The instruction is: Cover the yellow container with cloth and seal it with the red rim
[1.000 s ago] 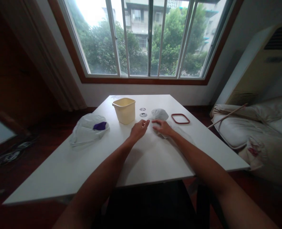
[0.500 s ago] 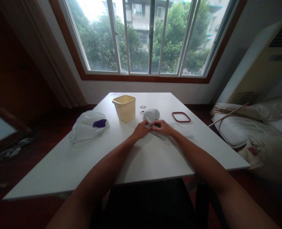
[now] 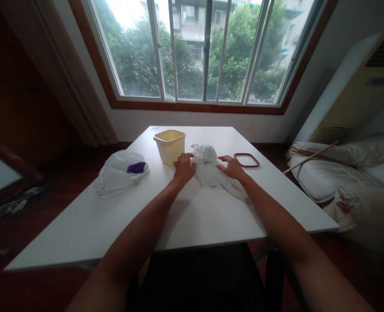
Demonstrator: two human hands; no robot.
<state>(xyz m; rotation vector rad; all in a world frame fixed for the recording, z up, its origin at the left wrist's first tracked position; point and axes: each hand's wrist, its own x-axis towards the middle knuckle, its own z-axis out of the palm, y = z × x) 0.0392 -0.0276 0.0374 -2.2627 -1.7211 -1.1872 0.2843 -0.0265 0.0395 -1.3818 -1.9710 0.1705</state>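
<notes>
A bunched white plastic bag (image 3: 208,171) lies on the white table, its rounded, filled end toward the window and its loose part spread toward me. What is inside it cannot be made out. My left hand (image 3: 184,168) is at the bag's left side, fingers apart, near the yellow bin (image 3: 169,148). On the other side my right hand (image 3: 231,167) is open, its fingers spread close to the bag's edge. Both hands seem to hold nothing. Beyond my right hand lies a reddish-brown rounded square frame (image 3: 246,160).
Another white plastic bag (image 3: 117,173) with a purple item (image 3: 136,167) rests on the left of the table (image 3: 140,234). A window (image 3: 192,56) stands behind. On the right, a stick (image 3: 311,157) lies across a covered padded heap (image 3: 321,173).
My hands have parted from the gathered neck of the bag, the left moving left and the right moving right. The bag's loose part now lies spread out.
</notes>
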